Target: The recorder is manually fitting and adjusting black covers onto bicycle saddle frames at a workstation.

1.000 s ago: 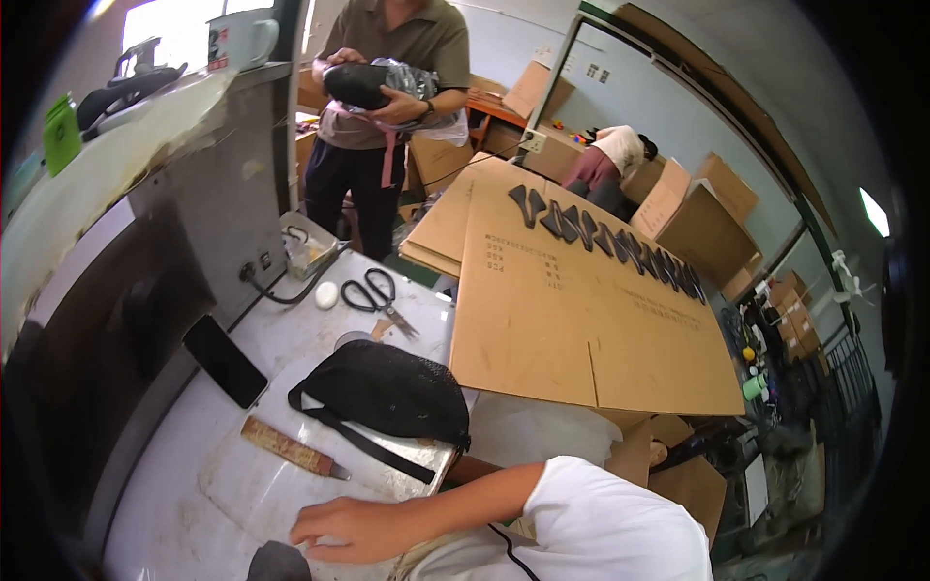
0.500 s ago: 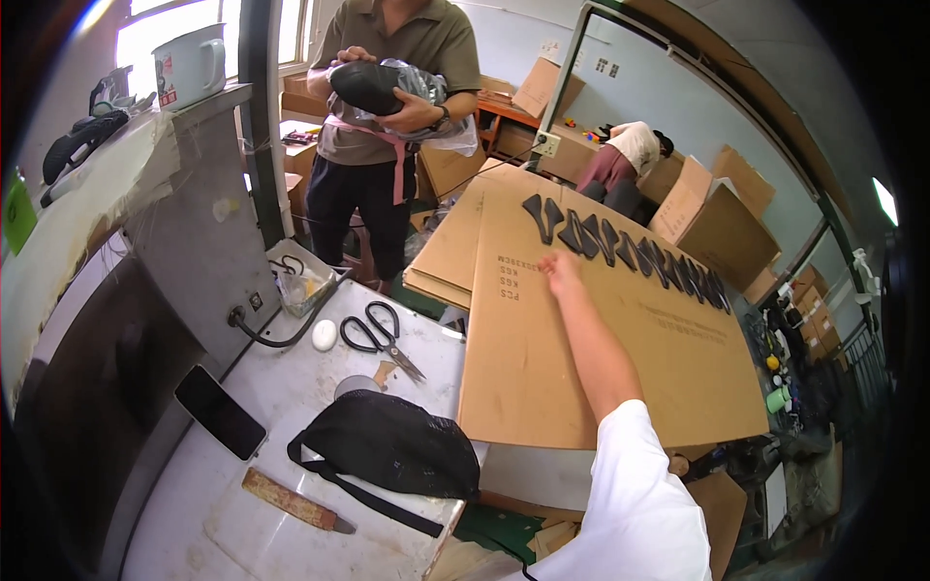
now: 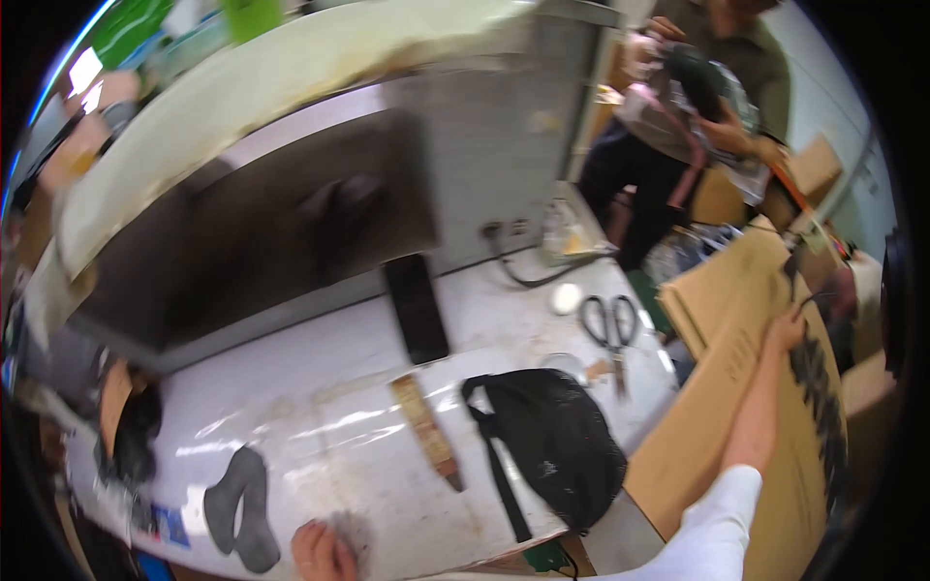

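Observation:
My right hand (image 3: 787, 331) reaches out over a large cardboard sheet at the right, its fingers closed at the far end of a row of black cut pieces (image 3: 819, 397). A thin black piece (image 3: 812, 298) seems to stick out from the fingertips, though the picture is blurred. At the lower edge, my left hand (image 3: 325, 552) is near the white table (image 3: 339, 426), with fingers curled in; anything under them is hidden. Just left of it lie two joined or overlapping dark grey curved pieces (image 3: 240, 508).
Across the table lie a black mesh pouch-like item (image 3: 557, 445) with a strap, a wooden-handled knife (image 3: 426, 431), a phone (image 3: 417, 310), scissors (image 3: 610, 324) and a white oval object (image 3: 566, 298). Behind stands a grey machine panel (image 3: 484, 126). Another person (image 3: 668, 126) holds a dark shoe.
My view has swung left, bringing in the table's left part, the grey pieces and my left hand. My right hand now sits at the far end of the row of black pieces.

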Tool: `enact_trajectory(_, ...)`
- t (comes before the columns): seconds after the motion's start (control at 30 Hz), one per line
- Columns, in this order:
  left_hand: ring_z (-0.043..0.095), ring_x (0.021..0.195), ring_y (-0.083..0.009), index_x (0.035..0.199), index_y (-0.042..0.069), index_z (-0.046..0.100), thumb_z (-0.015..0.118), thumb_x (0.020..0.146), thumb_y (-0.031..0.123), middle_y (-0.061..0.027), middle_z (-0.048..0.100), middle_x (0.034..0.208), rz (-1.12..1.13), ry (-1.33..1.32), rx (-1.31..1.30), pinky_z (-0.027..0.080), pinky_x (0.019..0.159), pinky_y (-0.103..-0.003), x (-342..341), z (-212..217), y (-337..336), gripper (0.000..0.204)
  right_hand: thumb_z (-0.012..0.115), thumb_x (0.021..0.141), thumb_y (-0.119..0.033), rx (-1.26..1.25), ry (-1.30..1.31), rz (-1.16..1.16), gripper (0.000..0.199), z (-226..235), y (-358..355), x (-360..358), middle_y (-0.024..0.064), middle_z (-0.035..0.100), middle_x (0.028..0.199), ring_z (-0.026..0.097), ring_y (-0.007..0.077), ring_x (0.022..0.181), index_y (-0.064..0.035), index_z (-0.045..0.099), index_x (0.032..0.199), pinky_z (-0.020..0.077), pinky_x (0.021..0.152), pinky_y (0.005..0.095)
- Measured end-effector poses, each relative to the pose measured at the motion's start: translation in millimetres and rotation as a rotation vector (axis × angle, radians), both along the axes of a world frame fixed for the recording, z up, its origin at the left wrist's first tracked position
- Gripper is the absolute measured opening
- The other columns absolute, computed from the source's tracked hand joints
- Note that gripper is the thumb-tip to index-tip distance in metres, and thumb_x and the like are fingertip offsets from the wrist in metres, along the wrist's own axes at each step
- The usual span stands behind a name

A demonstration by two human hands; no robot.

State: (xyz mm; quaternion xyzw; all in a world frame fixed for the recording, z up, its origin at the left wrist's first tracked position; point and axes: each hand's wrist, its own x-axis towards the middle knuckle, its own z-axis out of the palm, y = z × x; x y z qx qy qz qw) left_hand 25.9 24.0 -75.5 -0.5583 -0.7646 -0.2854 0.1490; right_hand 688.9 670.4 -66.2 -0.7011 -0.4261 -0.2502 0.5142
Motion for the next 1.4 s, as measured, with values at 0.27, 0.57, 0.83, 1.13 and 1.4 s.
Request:
enact_trajectory(0.27,0.063,0.086,-0.0336,0.100,0.001,0.064,0.069,0.069,-0.001,-0.0142,0.062,0.101,0.009,-0.031,0.105,0.053,0.074,-0.043,-13.4,-6.8,-19.5,0.031,0.053,0.101,-0.038,-0.052,0.121,0.456,0.042,-10.3,-80.2,-82.0,0.0038,0.055,0.065,0.050,0.0132,0.057,0.0016,0.065,0.091,0.0417,0.053,0.0290)
enact_trajectory(0.57,0.056,0.074,-0.0311,0.090,0.004,0.064,0.073,0.071,0.005,-0.0112,0.058,0.081,0.310,-0.118,0.015,0.044,0.066,-0.042,-87.0,32.1,-22.4,0.022,0.055,0.094,-0.020,-0.507,0.344,1.392,0.028,122.8,-375.5,-320.9,-0.0037,0.042,0.054,0.045,0.0080,0.042,-0.0014,0.058,0.074,0.0324,0.041,0.0208)
enact_trajectory(0.83,0.060,0.073,-0.0262,0.074,0.005,0.061,0.066,0.078,0.014,-0.0102,0.060,0.076,0.332,0.195,-0.434,0.047,0.066,-0.038,-135.0,12.5,-12.9,0.011,0.061,0.095,-0.027,-1.983,0.153,1.977,0.031,77.4,-420.4,-508.2,0.0039,0.057,0.056,0.055,0.0115,0.051,0.0008,0.064,0.083,0.0407,0.045,0.0282)
enact_trajectory(1.13,0.060,0.069,-0.0310,0.083,0.000,0.062,0.063,0.085,0.003,-0.0149,0.059,0.077,0.358,-0.517,0.121,0.047,0.062,-0.041,-131.3,29.8,-50.2,0.004,0.065,0.091,-0.034,-0.968,-0.904,1.836,0.039,109.7,-474.5,-590.0,0.0131,0.065,0.069,0.064,0.0314,0.061,-0.0005,0.062,0.110,0.0510,0.059,0.0381)
enact_trajectory(1.4,0.059,0.067,-0.0299,0.085,0.000,0.061,0.063,0.085,0.003,-0.0147,0.059,0.077,0.316,-0.537,0.177,0.046,0.060,-0.039,-125.7,31.6,-47.4,0.004,0.065,0.090,-0.020,-0.529,-0.002,2.054,0.025,10.5,-524.9,-748.3,0.0104,0.065,0.075,0.061,0.0222,0.061,0.0027,0.063,0.099,0.0494,0.058,0.0346)
